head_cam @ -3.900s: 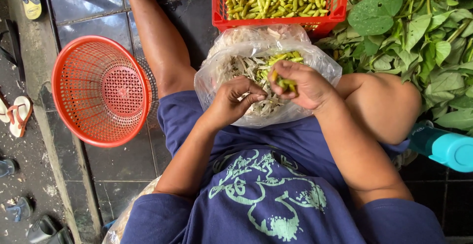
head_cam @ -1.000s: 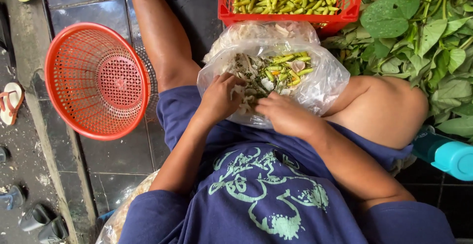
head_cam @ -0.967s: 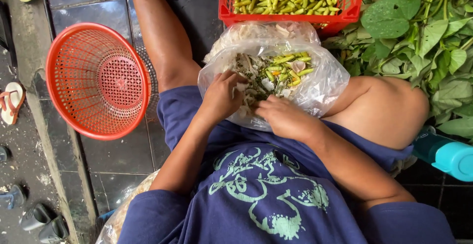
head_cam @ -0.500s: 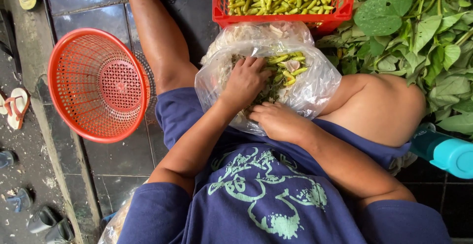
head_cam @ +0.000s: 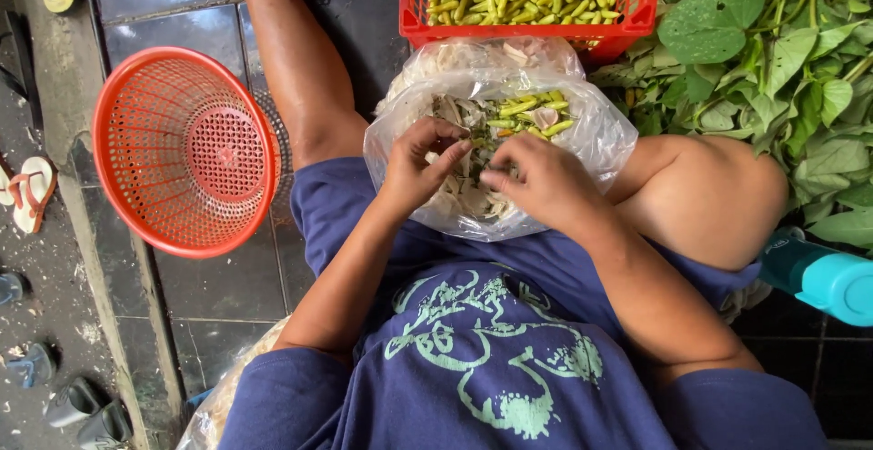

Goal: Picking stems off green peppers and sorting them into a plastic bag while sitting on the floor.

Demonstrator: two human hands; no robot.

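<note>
Since half a second ago, the left hand [head_cam: 420, 161] has drawn back from deep in the clear plastic bag [head_cam: 596, 136]. Left of it sits an orange basket [head_cam: 182, 150]. Both hands, right hand [head_cam: 536, 180] included, pinch 1 green pod [head_cam: 479, 152] over the bag in the lap.

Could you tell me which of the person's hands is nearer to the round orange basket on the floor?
The left hand. It works at the clear plastic bag in the lap, just right of the orange basket in the picture; the right hand sits farther over, beyond the left.
</note>
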